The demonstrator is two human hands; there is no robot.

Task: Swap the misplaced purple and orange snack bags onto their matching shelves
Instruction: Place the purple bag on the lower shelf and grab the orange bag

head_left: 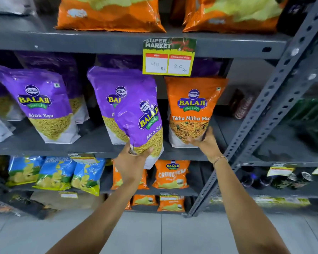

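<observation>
My left hand [134,160] grips the bottom of a purple Aloo Sev bag [143,123], held tilted in front of the middle shelf [44,146]. Behind it stand two more purple Aloo Sev bags [106,99], [42,105] on that shelf. An orange Tikha Mitha Mix bag [193,109] stands upright at the right end of the same shelf, and my right hand [205,142] holds its lower right corner. Large orange bags [110,15] fill the top shelf [81,42].
A yellow price tag [169,56] hangs from the top shelf's edge. A perforated grey upright [264,110] slants along the right. Lower shelves hold blue bags [55,173] and small orange Crunchem bags [171,174]. Grey floor tiles lie below.
</observation>
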